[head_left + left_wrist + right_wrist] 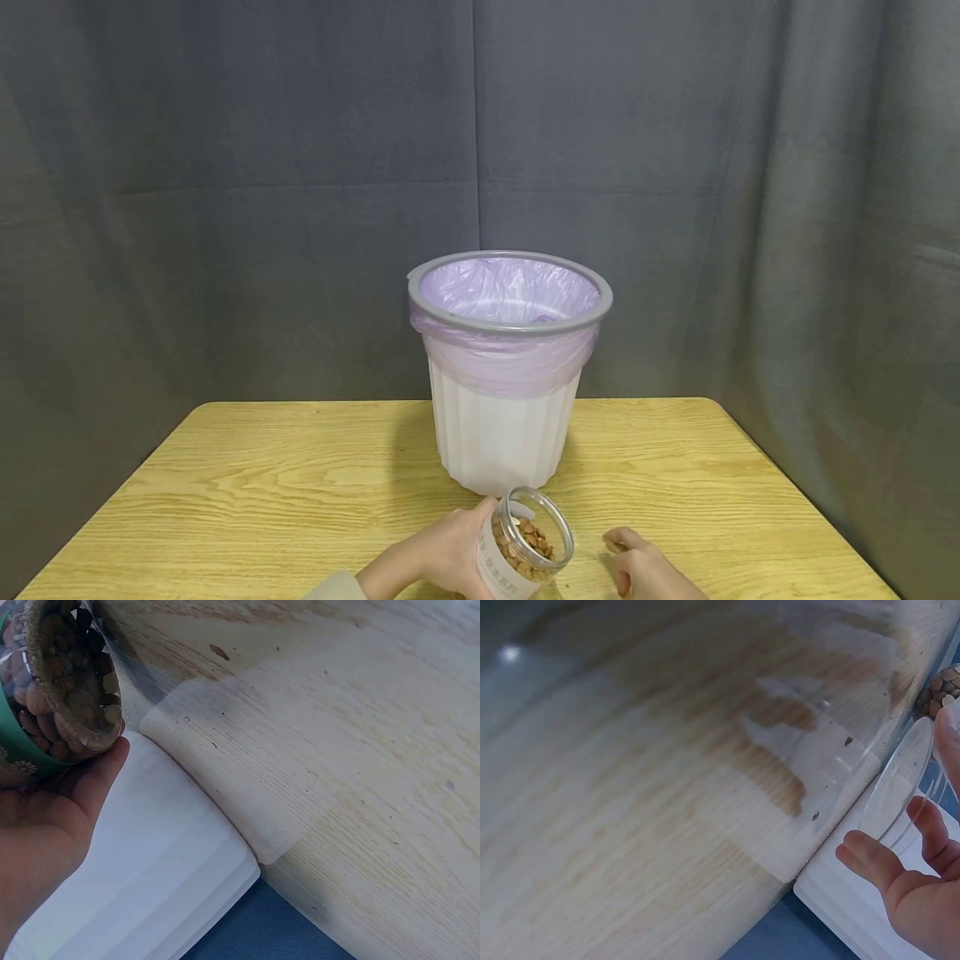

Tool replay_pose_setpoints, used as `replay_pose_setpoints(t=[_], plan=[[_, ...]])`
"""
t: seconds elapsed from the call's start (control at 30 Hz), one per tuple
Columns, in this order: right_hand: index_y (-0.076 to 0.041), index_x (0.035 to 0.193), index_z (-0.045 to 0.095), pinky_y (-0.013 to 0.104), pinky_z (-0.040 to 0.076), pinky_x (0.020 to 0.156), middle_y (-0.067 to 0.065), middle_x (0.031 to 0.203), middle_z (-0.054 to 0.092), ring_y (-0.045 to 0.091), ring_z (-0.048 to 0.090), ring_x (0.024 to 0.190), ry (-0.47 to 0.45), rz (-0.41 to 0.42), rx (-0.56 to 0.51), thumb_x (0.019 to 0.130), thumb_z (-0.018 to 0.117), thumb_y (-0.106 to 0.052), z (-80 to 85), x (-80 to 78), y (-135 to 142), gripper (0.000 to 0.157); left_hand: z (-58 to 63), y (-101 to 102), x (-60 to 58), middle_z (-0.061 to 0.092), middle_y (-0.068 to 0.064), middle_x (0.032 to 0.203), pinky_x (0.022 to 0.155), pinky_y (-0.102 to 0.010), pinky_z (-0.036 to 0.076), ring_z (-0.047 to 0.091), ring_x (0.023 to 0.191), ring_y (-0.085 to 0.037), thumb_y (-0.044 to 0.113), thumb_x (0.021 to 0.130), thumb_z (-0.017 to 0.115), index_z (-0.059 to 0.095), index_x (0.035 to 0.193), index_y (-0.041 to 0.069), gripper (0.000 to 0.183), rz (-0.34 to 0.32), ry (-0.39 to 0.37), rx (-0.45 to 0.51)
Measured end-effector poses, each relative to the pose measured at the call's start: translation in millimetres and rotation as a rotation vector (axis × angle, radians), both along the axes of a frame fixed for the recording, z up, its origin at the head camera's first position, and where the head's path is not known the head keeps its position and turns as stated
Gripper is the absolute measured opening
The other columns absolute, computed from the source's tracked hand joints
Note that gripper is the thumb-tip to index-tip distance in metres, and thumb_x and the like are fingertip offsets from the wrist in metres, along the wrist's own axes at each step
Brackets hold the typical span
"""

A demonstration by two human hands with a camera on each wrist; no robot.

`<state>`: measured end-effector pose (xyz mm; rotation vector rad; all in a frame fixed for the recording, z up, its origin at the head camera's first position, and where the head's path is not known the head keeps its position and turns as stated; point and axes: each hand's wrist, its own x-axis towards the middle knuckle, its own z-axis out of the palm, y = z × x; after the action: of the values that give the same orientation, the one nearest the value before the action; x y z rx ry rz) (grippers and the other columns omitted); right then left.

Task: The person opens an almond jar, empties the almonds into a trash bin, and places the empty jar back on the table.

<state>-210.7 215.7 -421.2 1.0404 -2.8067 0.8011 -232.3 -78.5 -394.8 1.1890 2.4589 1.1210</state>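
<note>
My left hand (pixel 453 550) grips a clear, uncapped jar (pixel 517 554) around its side, its mouth tilted to the right. Small brown pieces (pixel 536 537), flat and rounded, fill its lower part, and a pale label wraps the outside. In the left wrist view, the thumb side of the hand lies against the jar's green band (pixel 34 750). To the right, apart from the jar, my right hand (pixel 651 571) is low over the table. The right wrist view shows a clear round lid (pixel 900 784) pinched between its thumb and fingers; the head view barely shows that lid.
Just beyond the jar stands a white ribbed bin (pixel 502 433) with a grey rim and a purple liner bag (pixel 510 358) folded over it. Everything rests on a wood-grain table (pixel 285 492). Grey curtains (pixel 315 208) hang behind and on both sides.
</note>
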Motion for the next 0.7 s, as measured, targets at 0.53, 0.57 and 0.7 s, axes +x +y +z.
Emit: replay_pose_setpoints(t=[0.53, 0.57, 0.7], plan=[[-0.008, 0.054, 0.054, 0.035, 0.054, 0.066, 0.030, 0.104, 0.053, 0.047, 0.057, 0.087, 0.029, -0.005, 0.016, 0.068, 0.080, -0.029, -4.0, -2.8, -0.4, 0.036, -1.4, -0.8, -1.2, 0.059, 0.015, 0.092, 0.075, -0.018, 0.045, 0.055, 0.081, 0.004, 0.018, 0.061, 0.085, 0.038, 0.125, 0.011, 0.080, -0.018, -0.038, 0.019], [-0.008, 0.054, 0.054, 0.037, 0.054, 0.067, 0.030, 0.104, 0.053, 0.047, 0.056, 0.087, 0.012, -0.012, 0.014, 0.068, 0.080, -0.028, -4.1, -3.3, -0.6, 0.036, -1.7, -0.7, -1.4, 0.058, 0.015, 0.093, 0.075, -0.018, 0.045, 0.055, 0.081, 0.004, 0.018, 0.061, 0.085, 0.038, 0.125, 0.011, 0.080, -0.018, -0.031, 0.017], [-0.007, 0.055, 0.053, 0.042, 0.053, 0.069, 0.031, 0.105, 0.052, 0.047, 0.055, 0.091, -0.062, -0.048, 0.008, 0.068, 0.080, -0.019, -4.0, -5.4, -1.9, 0.033, -1.9, -0.6, -0.9, 0.057, 0.015, 0.094, 0.077, -0.020, 0.045, 0.054, 0.084, 0.004, 0.021, 0.060, 0.085, 0.039, 0.124, 0.011, 0.080, -0.010, 0.025, -0.001]])
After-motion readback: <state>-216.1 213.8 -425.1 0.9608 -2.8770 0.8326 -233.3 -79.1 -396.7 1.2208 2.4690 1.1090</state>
